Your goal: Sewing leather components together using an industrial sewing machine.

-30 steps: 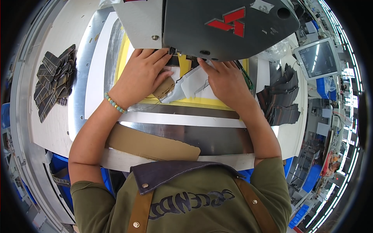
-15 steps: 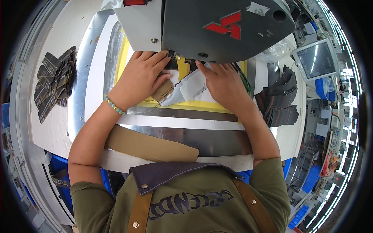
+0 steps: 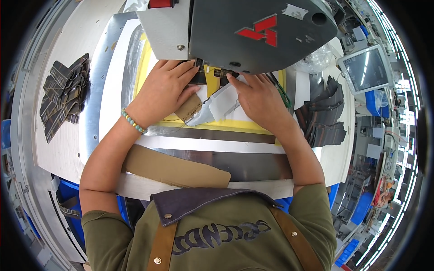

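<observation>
Beneath the dark grey head of a sewing machine (image 3: pixel 257 36), both of my hands lie on the work plate. My left hand (image 3: pixel 166 88) has its fingers stretched toward a dark striped fabric piece (image 3: pixel 198 78), fingertips at its left end. A bent yellow metal part (image 3: pixel 211 81) sits over that piece. On the other side, my right hand (image 3: pixel 261 97) points its index finger at the fabric's right end, the other fingers partly hidden under the machine head. Between the hands are a small brown card (image 3: pixel 188 107) and a crumpled whitish sheet (image 3: pixel 212 106).
Dark plaid fabric pieces (image 3: pixel 63 97) are piled at the left, and a stack of dark fabric pieces (image 3: pixel 322 115) lies at the right. A long brown cardboard strip (image 3: pixel 176 166) rests along the near edge. A screen (image 3: pixel 366 68) stands at the far right.
My right index finger has shifted slightly at the fabric's right end, and more of the striped fabric shows beside the yellow part. The left hand stays nearly in place.
</observation>
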Action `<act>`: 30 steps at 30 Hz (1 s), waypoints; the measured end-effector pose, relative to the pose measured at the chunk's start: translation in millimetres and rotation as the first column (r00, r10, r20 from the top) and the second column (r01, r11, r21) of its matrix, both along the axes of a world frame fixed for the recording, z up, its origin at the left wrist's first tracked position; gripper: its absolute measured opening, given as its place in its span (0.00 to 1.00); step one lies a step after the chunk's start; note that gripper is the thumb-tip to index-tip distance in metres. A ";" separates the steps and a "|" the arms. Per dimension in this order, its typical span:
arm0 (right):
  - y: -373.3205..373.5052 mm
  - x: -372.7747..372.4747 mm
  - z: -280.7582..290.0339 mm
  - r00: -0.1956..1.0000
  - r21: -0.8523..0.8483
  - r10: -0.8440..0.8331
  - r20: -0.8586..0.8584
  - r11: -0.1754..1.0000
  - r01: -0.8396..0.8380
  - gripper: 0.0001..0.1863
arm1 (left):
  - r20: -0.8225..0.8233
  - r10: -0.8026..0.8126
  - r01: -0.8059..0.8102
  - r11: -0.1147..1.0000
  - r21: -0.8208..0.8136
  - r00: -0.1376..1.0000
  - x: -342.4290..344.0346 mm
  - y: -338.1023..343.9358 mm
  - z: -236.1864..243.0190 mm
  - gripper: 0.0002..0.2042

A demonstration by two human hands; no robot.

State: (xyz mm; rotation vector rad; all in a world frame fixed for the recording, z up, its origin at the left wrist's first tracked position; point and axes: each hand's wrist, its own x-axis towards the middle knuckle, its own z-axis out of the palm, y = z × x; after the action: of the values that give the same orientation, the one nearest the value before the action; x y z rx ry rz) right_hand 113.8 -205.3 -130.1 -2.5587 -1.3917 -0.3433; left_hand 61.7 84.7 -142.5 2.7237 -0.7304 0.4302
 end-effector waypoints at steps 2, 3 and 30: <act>0.1 -0.7 0.3 1.000 0.002 0.002 0.004 1.000 -0.002 0.24 | 0.007 0.001 -0.001 1.000 0.002 1.000 -0.2 0.0 0.7 0.23; 0.1 -1.0 0.3 1.000 0.003 0.004 0.008 1.000 -0.004 0.24 | 0.002 -0.001 0.001 1.000 0.000 1.000 -0.1 0.1 1.2 0.23; -2.2 -1.6 7.5 0.999 0.032 0.005 -0.035 0.999 -0.004 0.22 | -0.034 0.026 -0.029 0.993 -0.111 0.999 1.3 0.9 -1.5 0.22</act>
State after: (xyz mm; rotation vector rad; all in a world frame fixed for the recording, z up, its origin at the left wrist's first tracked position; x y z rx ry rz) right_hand 112.2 -207.6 -122.5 -2.5232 -1.3686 -0.3159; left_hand 63.0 85.7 -144.0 2.6329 -0.6411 0.4184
